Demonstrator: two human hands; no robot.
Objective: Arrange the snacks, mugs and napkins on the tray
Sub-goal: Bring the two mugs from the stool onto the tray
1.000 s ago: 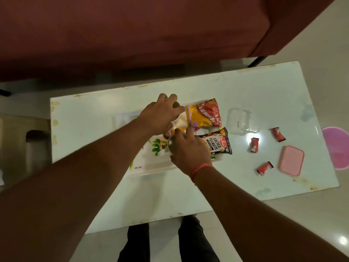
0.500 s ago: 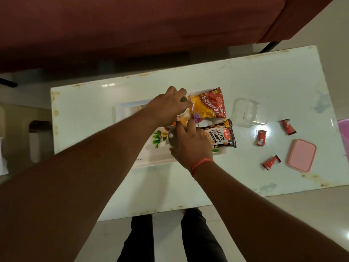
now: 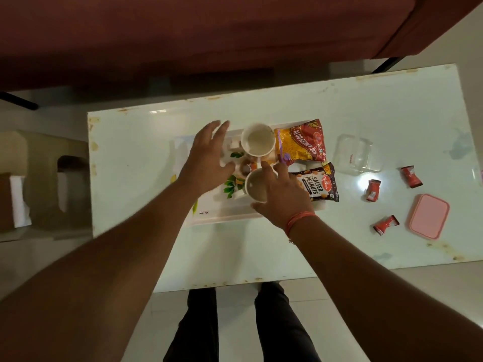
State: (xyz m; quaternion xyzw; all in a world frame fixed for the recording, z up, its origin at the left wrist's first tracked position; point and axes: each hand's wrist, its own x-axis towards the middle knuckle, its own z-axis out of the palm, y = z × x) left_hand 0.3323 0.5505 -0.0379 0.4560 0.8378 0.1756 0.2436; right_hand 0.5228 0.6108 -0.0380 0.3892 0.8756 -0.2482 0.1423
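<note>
Left hand (image 3: 206, 158) spread flat above the tray (image 3: 222, 215); right hand (image 3: 281, 190) cups the near mug (image 3: 254, 186); seat it upright beside the far mug (image 3: 258, 139).

Two upright white ceramic mugs (image 3: 258, 142) (image 3: 257, 188) stand beside yellow-red (image 3: 302, 145) and dark peanut snack packets (image 3: 317, 182) on the white floral tray (image 3: 222, 214).

Two mugs and two snack packets are seen on a tray on a white table.

The left hand (image 3: 206, 155) is held open above the tray (image 3: 222, 212), beside the far mug (image 3: 258, 139). The near mug (image 3: 257, 188) is touched at its rim by the right hand (image 3: 283, 197). The yellow-red packet (image 3: 302, 143) and the salted peanuts packet (image 3: 320, 184) lie at the tray's right end. Three red sweets (image 3: 373, 189), a clear container (image 3: 358, 154) and a pink lid (image 3: 428, 216) lie on the table (image 3: 392, 105).
</note>
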